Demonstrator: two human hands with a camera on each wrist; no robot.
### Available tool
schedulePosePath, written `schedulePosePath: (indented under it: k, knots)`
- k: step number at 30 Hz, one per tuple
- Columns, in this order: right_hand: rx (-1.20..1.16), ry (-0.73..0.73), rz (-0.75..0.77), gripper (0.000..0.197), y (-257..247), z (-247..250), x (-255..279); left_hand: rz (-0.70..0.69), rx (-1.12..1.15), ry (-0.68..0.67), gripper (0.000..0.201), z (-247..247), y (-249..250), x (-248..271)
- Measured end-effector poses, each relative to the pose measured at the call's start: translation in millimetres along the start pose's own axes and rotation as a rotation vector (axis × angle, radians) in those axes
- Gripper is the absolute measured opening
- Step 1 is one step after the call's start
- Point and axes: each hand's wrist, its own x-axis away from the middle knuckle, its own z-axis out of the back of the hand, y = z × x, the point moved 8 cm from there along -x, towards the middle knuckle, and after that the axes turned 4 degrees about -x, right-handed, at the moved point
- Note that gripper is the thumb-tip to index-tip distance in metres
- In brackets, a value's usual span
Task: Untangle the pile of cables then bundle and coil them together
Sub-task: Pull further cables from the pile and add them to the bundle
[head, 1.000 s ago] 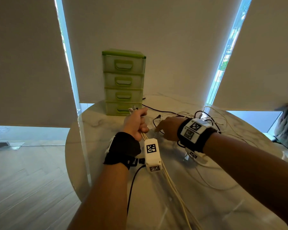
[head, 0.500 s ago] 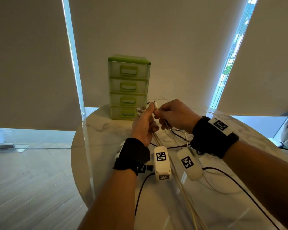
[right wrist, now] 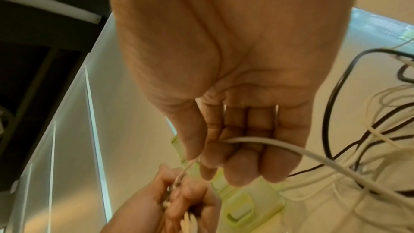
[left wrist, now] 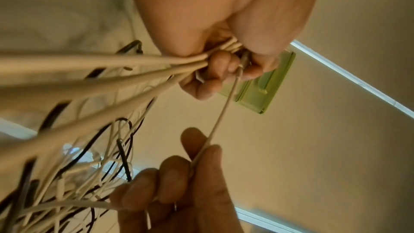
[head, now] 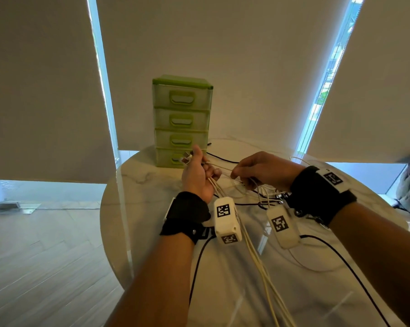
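Note:
My left hand (head: 198, 171) is raised above the round marble table (head: 137, 185) and grips a bundle of white cables (head: 258, 263) by their plug ends (head: 186, 158); the bundle trails down toward me. In the left wrist view the fingers (left wrist: 215, 72) curl round those cables (left wrist: 107, 70). My right hand (head: 258, 169) is just to the right and pinches one thin white cable (left wrist: 220, 114) stretched taut between both hands; the same cable (right wrist: 280, 145) runs under its curled fingers. A tangle of white and black cables (head: 267, 192) lies under the right hand.
A green four-drawer plastic organiser (head: 182, 120) stands at the table's far side, right behind the left hand. A black cable (head: 225, 159) lies beside it. Another black lead (head: 355, 277) crosses the near table. White blinds hang behind; the table edge (head: 107, 232) drops to wooden floor on the left.
The right hand rose from the pile to the left hand with a thin white cable, then drew back to the right, stretching that cable between them. The left hand kept its hold.

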Motion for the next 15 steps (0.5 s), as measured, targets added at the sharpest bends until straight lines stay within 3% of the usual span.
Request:
schedulePosePath:
  k: [8, 15]
  knots:
    - [-0.033, 0.083, 0.053, 0.019, -1, -4, -1, -0.009, -0.082, -0.201, 0.026, -20, -4, 6]
    - [0.073, 0.019, 0.026, 0.022, 12, -8, -2, 0.010, -0.043, -0.149, 0.032, -18, -5, 2]
